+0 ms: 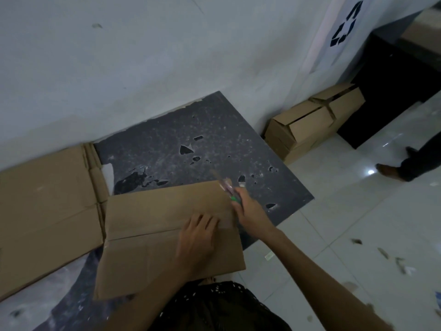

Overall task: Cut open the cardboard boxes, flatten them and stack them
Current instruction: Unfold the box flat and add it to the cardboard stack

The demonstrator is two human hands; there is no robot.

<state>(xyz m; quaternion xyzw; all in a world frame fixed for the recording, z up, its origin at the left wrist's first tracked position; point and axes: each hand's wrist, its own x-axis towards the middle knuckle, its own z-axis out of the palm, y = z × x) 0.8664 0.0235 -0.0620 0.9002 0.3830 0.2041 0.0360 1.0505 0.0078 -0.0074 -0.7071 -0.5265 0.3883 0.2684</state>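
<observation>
A brown cardboard box (pixel 152 225) lies collapsed on the floor in front of me, partly over a dark scuffed mat (pixel 191 137). My left hand (pixel 198 235) presses flat on its top face near the right edge. My right hand (pixel 248 209) grips a green-handled cutter (pixel 229 189) at the box's upper right corner, its blade against the cardboard edge. To the left lies a pile of flattened cardboard (pixel 45 211) against the wall.
More cardboard boxes (pixel 310 120) stand stacked at the wall to the right, beside a dark cabinet (pixel 393 91). Another person's legs (pixel 415 161) stand on the white tiled floor at far right. Paper scraps (pixel 381 252) litter the tiles.
</observation>
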